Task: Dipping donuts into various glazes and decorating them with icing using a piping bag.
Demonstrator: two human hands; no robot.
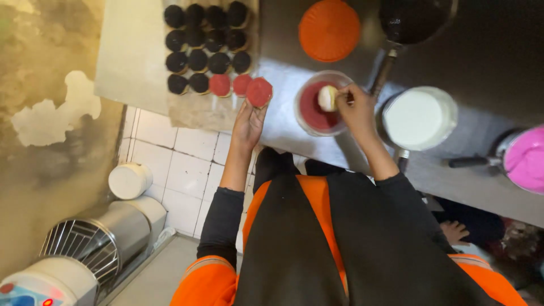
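Note:
My left hand [248,122] holds a round cake with a red-coated top [259,92] at the near edge of a paper-lined tray [192,110]. On the tray sit several dark round cakes [198,59] in rows, and two red-coated ones [220,85] at the near end. My right hand [356,107] holds a pale round cake [327,97] over a clear bowl of red glaze [315,110], its top turned toward the glaze.
On the steel counter [283,122] are an orange lid [329,29], a dark pan [411,20] with a long handle, a pot of white cream [419,117] and a pot of pink cream [526,158]. A mixer [85,243] stands on the tiled floor at the left.

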